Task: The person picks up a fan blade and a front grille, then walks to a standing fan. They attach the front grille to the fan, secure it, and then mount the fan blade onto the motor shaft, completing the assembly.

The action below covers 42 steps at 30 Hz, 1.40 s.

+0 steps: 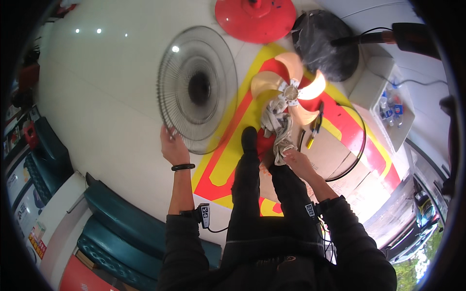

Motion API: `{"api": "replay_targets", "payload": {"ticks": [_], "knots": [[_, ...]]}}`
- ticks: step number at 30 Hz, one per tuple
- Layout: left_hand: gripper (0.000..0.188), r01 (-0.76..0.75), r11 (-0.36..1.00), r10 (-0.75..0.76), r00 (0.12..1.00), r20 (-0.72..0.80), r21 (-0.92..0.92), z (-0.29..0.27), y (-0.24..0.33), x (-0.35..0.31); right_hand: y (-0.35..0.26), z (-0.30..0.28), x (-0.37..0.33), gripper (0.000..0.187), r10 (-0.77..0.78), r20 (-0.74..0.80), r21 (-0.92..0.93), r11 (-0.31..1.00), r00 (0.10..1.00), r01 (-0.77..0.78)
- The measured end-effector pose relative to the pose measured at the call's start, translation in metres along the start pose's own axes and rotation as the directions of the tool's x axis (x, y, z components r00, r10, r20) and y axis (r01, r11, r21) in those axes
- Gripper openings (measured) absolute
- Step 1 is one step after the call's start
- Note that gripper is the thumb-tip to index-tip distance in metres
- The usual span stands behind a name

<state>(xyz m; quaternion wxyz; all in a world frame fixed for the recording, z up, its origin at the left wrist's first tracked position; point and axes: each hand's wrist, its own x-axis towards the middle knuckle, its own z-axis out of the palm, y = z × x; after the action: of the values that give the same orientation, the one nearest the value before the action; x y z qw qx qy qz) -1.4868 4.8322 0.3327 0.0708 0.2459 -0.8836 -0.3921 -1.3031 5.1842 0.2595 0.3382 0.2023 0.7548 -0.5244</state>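
My left hand [174, 147] is closed on the near rim of a round wire fan grille [196, 123], lifted on edge at a tilt over the pale floor. In my right hand [298, 164] is the lower end of a crumpled, stained cloth rag [277, 121]. The rag trails up to the hub of a fan blade [304, 115] set with several cream blades, which lies on a red and yellow sheet [228, 165]. Beside the blades rests a slim dark tool with a yellow end [314, 130].
Flattened cardboard [330, 157] and a thin black hoop [358, 159] lie to the right. Farther off are a red round base [255, 22], a black plastic-covered disc [323, 46] and a white bin [363, 92] with bottles. A dark green bench [126, 218] stands at left.
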Motion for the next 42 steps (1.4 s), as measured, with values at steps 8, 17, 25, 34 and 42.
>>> {"api": "replay_targets", "payload": {"ticks": [8,17,25,34,42], "knots": [[0.035,-0.311,0.904,0.265,0.946,0.185,0.293,-0.06,0.09,-0.004,-0.111,-0.005,0.028,0.04,-0.047,0.06,0.307,0.951,0.997,0.027],[0.033,-0.416,0.906,0.36,0.854,0.374,0.078,-0.052,0.135,-0.063,-0.16,0.079,0.077,0.039,0.115,0.155,0.811,0.552,0.981,-0.193],[0.037,-0.425,0.873,0.299,0.855,0.424,0.24,-0.028,0.113,-0.017,-0.131,0.106,0.117,0.063,0.284,0.089,0.927,0.326,0.955,-0.183],[0.041,-0.515,0.773,0.342,0.831,0.44,0.372,0.085,0.015,0.093,-0.121,0.069,0.22,0.024,0.197,-0.31,0.777,0.616,0.93,0.129],[0.034,0.227,0.948,-0.052,0.8,0.597,-0.222,0.056,0.09,0.051,-0.133,-0.001,0.155,0.048,-0.136,-0.194,0.869,0.437,0.972,0.234]]}}
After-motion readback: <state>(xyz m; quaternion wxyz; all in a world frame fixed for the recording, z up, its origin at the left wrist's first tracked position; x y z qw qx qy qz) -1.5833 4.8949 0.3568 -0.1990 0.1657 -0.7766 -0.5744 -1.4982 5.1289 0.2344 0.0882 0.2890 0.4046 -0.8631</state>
